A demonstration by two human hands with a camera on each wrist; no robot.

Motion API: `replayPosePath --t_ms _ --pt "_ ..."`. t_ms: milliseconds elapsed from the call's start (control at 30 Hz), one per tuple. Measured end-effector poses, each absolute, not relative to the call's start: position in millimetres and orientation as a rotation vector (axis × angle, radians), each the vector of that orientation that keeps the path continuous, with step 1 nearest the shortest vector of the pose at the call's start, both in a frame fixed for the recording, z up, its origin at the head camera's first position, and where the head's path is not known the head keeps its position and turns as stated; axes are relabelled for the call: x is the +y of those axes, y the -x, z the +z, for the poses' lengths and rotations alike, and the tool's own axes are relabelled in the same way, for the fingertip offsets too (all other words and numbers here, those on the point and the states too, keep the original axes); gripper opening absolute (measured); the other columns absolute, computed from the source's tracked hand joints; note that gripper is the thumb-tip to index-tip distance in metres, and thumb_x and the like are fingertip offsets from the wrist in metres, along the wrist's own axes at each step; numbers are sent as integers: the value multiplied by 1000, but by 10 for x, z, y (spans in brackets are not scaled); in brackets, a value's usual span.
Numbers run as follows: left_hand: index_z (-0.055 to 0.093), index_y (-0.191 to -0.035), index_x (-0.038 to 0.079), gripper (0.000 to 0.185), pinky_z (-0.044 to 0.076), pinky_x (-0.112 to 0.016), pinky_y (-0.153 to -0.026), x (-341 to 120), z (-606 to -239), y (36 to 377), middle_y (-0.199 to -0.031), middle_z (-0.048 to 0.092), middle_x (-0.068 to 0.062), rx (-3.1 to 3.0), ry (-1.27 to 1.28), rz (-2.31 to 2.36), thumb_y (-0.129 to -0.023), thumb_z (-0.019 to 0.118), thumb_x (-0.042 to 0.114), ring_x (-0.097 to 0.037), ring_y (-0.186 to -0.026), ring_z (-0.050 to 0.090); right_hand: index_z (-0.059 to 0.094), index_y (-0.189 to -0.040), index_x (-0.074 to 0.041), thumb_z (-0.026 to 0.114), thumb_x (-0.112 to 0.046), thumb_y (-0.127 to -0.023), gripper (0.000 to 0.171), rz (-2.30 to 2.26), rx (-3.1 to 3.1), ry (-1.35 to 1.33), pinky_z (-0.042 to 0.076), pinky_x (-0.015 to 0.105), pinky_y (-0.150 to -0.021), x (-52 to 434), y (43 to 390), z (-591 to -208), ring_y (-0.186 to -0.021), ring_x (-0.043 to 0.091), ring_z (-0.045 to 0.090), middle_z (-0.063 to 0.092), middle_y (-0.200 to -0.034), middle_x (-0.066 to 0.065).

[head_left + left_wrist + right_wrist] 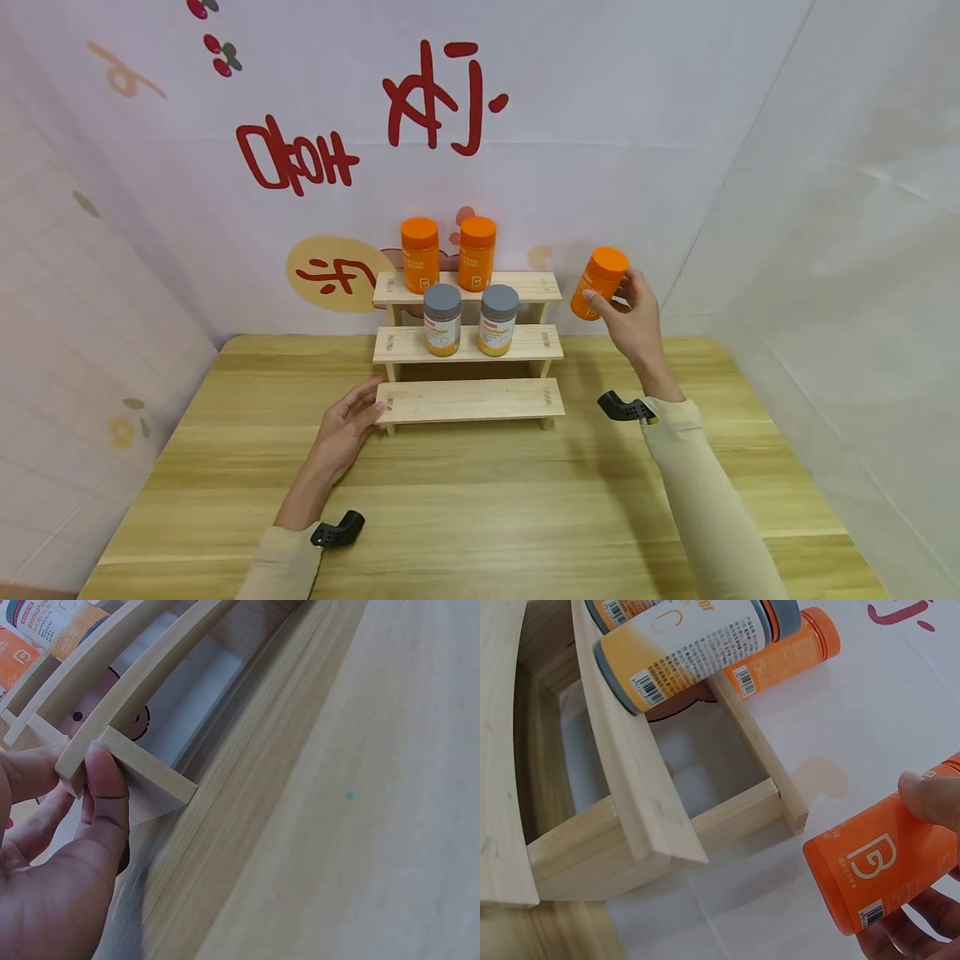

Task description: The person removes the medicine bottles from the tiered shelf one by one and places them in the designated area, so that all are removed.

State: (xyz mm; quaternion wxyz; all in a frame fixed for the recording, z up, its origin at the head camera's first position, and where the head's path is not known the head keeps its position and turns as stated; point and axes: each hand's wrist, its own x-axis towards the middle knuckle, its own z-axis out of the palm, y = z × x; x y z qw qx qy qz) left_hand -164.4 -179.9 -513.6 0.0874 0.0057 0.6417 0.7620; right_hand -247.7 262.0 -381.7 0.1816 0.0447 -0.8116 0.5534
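A three-tier wooden shelf [468,401] stands on the table against the back wall. My left hand [349,423] grips the left end of its lowest tier; in the left wrist view the thumb [107,787] presses the front of that end. Right of the shelf, my right hand [633,320] holds an orange bottle [597,285] in the air, slightly tilted, its lid up. The right wrist view shows the bottle's base [832,889] apart from the top tier's end. Two more orange bottles [421,255] stand on the top tier.
On the middle tier stand two grey-lidded bottles [442,320], left and centre-right. A wood-grain table [480,508] lies under the shelf. Behind it hangs a white wall cloth [600,125] with red lettering, and a pale side wall [847,275] rises at the right.
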Motion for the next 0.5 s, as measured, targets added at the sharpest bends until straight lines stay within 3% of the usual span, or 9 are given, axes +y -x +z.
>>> replayPosePath --t_ms 300,500 --pt "37 -157 2 59 57 -23 -79 -1825 -5123 1630 -124 52 -4 1920 -16 2255 -103 61 7 -6 -101 60 47 -149 -15 75 -28 -96 62 1601 -2323 -126 45 49 -116 2708 2463 -3996 -126 26 56 58 -142 13" --pt "37 -156 1 60 58 -24 -79 -1813 -5132 1627 -125 51 -4 1901 -23 2273 -102 62 6 -7 -102 61 46 -151 -16 75 -31 -95 65 1589 -2339 -94 46 51 -114 2820 2452 -4129 -122 20 56 58 -144 16"
